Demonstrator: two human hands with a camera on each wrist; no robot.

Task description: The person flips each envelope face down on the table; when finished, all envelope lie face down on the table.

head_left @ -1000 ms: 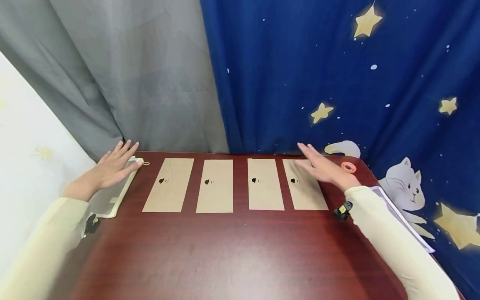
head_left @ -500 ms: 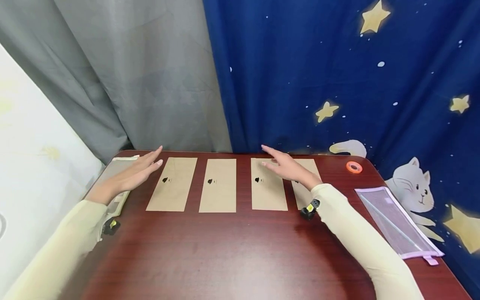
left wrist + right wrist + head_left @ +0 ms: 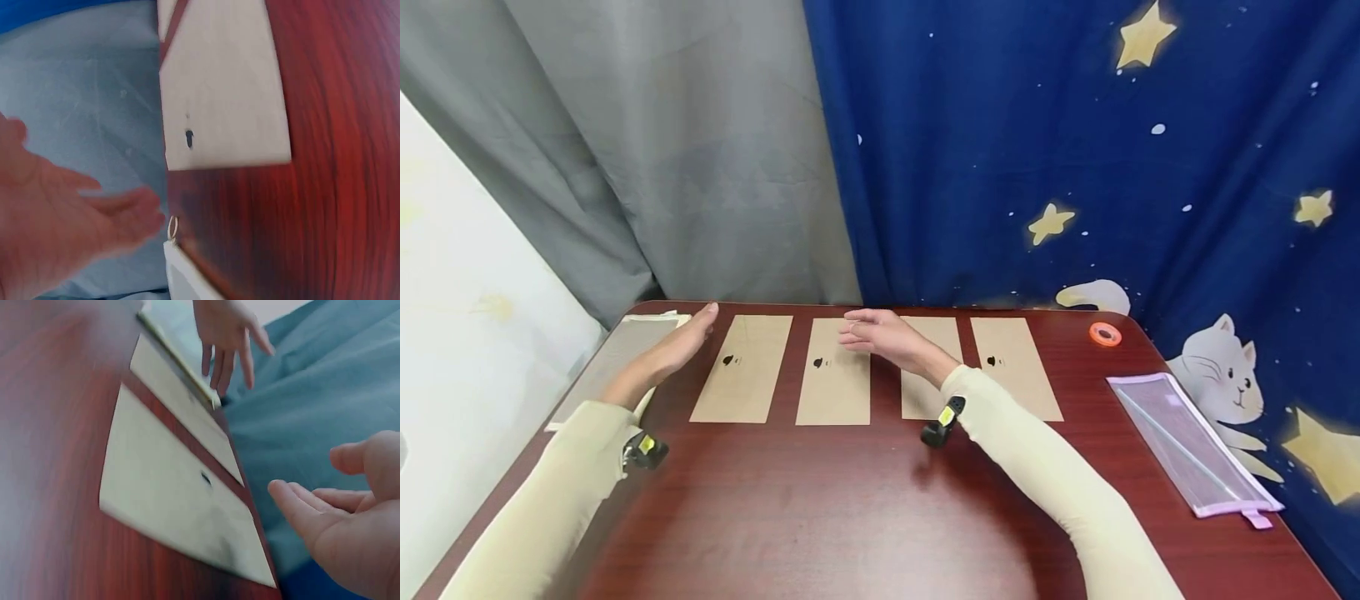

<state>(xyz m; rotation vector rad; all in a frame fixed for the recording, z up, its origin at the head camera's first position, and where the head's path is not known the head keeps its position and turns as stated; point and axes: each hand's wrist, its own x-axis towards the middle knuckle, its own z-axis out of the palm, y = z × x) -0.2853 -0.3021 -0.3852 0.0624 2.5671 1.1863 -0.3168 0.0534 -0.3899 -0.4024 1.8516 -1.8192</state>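
Head view, right hand (image 3: 887, 340) raised above tan papers (image 3: 833, 396), left hand (image 3: 670, 352) beside them, both with fingers extended

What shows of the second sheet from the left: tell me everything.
The tan sheet looks like kraft paper, a rectangle printed with a small black hat and a faint mark beside it. It lies flat on the reddish table, second of four. The right hand hides its far right corner in the head view, apparently not touching.

**Matt paper, glossy wood grain**

We see smooth, matt kraft-paper sheets (image 3: 833, 393) on a glossy wood-grain tabletop (image 3: 820, 508), matt cloth curtains (image 3: 722, 167) at twelve o'clock, a smooth, plastic-looking tape roll (image 3: 1094, 337) at three and a sheer mesh pouch (image 3: 1197, 437) at four.
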